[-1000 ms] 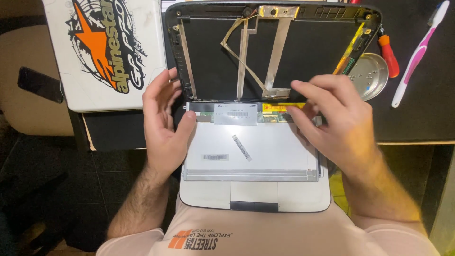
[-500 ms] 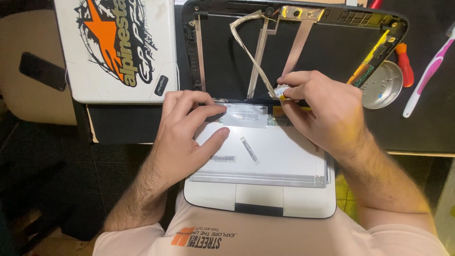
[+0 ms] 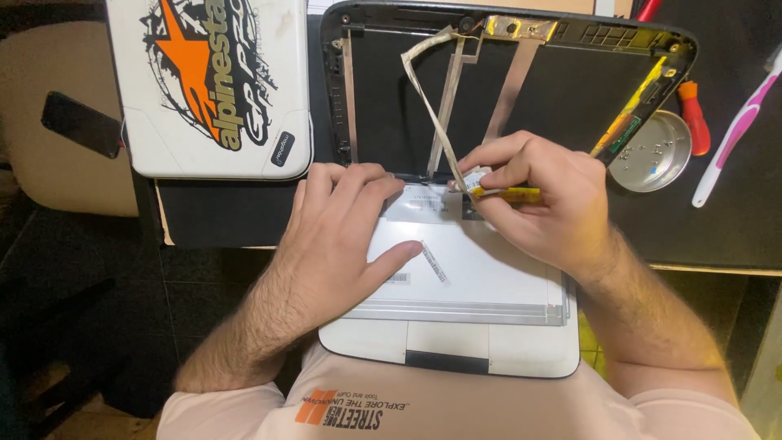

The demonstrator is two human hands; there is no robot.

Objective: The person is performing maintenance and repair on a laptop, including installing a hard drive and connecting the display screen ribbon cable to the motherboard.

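An opened white laptop (image 3: 456,358) rests against my lap with its black lid frame (image 3: 521,90) lying on the dark table. The detached screen panel (image 3: 481,273) lies face down on the keyboard area. My left hand (image 3: 338,236) lies flat on the panel's left part, fingers spread over its top edge. My right hand (image 3: 538,195) pinches the end of a flat ribbon cable (image 3: 432,98) at the panel's top edge, where a strip of yellow tape (image 3: 509,194) shows. The cable runs up into the lid frame.
A second white laptop with an orange-and-black sticker (image 3: 212,81) lies at the left. A round metal dish (image 3: 656,155), an orange-handled screwdriver (image 3: 692,114) and a pink-and-white toothbrush (image 3: 737,130) lie at the right. A black phone (image 3: 81,122) rests on a beige seat.
My left hand has slid from the panel's left edge onto its surface. My right hand has moved left along the top edge and now pinches the cable end.
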